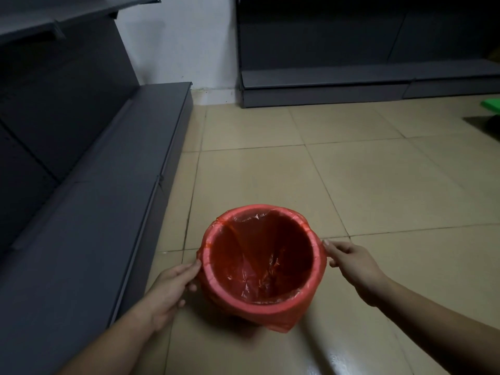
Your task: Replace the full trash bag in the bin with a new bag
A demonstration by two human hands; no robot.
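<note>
A small round bin (270,309) stands on the tiled floor, lined with a thin red trash bag (259,255) whose edge is folded down over the rim all round. The bag hangs loose and looks empty inside. My left hand (173,288) presses against the bin's left side, fingers on the folded bag. My right hand (349,262) touches the right side at the rim, fingertips pinched at the bag's edge. A corner of the bag (281,324) sticks out at the lower right of the bin.
A grey metal shelf unit (89,212) runs along the left, its base close to the bin. Another grey shelf unit (351,85) stands at the back wall. Something green (491,105) lies at the far right edge. Beige floor tiles (378,185) spread beyond the bin.
</note>
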